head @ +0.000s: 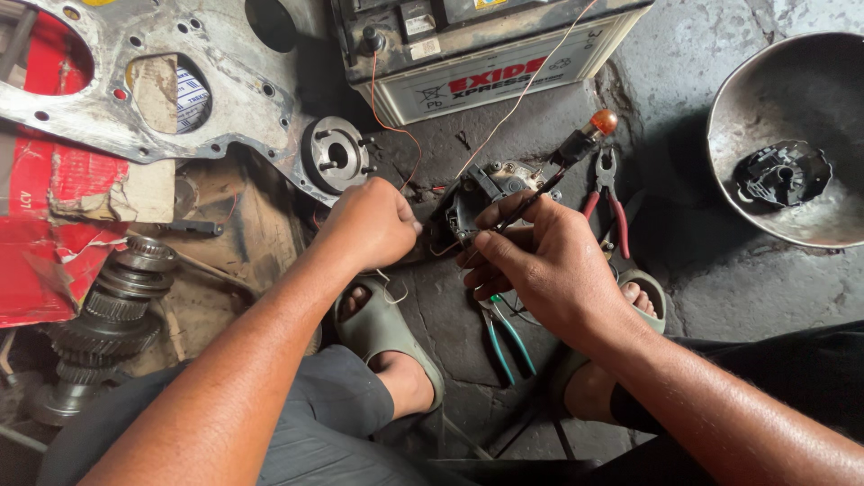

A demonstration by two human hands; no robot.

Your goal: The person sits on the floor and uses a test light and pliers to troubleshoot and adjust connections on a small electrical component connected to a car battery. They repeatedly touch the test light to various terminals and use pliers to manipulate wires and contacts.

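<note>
- Nearest the camera, both forearms are seen reaching forward from the knees, and green-handled pliers (506,340) lie on the floor just below the right hand (540,265).
- The right hand is bent at the wrist with fingers curled; a thin dark test probe (540,191) is pinched between thumb and fingertips.
- The probe's long axis runs on a slant, from the fingers up and to the right, ending in an orange bulb (603,121) that points away from the small motor part (477,202).
- The motor part sits on the floor between the two hands, touched by the right fingers.
- The left hand (371,223) is closed into a loose fist just left of the motor part, gripping a thin red wire (389,117).
- Red-handled pliers (608,200) lie right of the motor part.
- Farther off, beyond the motor part, stands a battery (486,54); the wire rises to its terminal.
- Far right of the motor part, a metal bowl (774,81) is seen.
</note>
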